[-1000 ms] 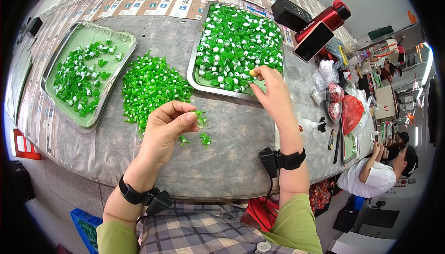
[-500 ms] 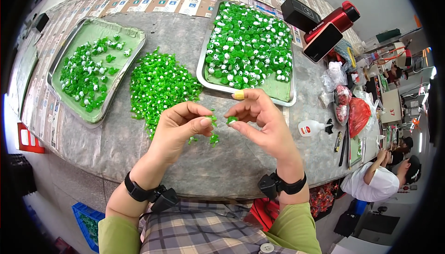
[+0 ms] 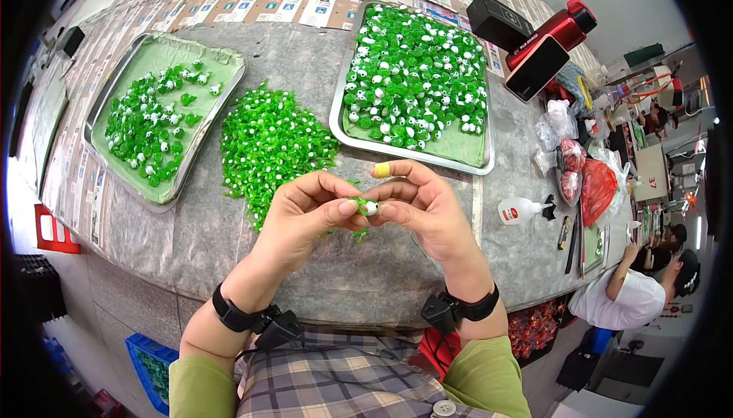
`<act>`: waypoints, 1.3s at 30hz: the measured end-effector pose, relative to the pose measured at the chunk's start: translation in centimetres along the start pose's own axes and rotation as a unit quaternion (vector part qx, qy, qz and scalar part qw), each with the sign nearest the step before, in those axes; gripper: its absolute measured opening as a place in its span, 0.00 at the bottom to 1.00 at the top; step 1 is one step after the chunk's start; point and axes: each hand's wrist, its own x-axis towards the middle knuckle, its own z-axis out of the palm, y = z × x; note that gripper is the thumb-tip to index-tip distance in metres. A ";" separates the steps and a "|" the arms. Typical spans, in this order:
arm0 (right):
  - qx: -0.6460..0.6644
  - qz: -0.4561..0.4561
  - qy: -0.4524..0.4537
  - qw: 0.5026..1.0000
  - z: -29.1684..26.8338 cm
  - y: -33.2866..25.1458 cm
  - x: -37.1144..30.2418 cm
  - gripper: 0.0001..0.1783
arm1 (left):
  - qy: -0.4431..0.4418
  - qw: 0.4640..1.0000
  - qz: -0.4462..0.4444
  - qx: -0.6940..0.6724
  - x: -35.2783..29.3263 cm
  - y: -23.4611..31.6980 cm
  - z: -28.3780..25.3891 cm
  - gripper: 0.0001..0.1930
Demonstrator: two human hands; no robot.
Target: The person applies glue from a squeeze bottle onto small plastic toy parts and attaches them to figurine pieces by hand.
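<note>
My left hand (image 3: 309,212) pinches a small green plastic piece (image 3: 362,203) between thumb and forefinger. Against it, my right hand (image 3: 427,208), with yellow tape round one finger, grips a small green piece with a white ball (image 3: 372,208); the two parts touch, though how they fit is hidden by my fingertips. Beyond my left hand spreads a loose heap of small green-and-white pieces (image 3: 279,135). Behind my right hand stands a metal tray (image 3: 397,149) full of round green-and-white pieces. A few loose green bits (image 3: 360,237) lie under my hands.
Another lined tray (image 3: 162,198) with similar pieces stands at left. To the right are a white squeeze bottle (image 3: 519,210), a phone (image 3: 537,68), a red flask (image 3: 556,32), a black box (image 3: 498,22) and plastic bags (image 3: 597,189). A person in white (image 3: 622,296) sits farther right.
My hands have come together, and the right hand's piece now meets the left hand's piece. A white ball shows between the fingertips. The view has shifted slightly.
</note>
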 end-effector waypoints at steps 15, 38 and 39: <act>-0.028 -0.078 0.041 0.996 0.4 1.1 -0.2 0.09 | 0.043 0.999 0.004 -0.021 0.1 -0.3 -0.2 0.06; -0.014 -0.022 0.033 0.999 0.2 0.9 -0.2 0.12 | 0.036 0.928 0.170 0.329 -0.1 -0.5 0.1 0.05; -0.027 0.000 0.029 0.999 0.0 0.9 -0.2 0.12 | 0.028 0.904 0.203 0.375 0.0 -0.3 0.2 0.06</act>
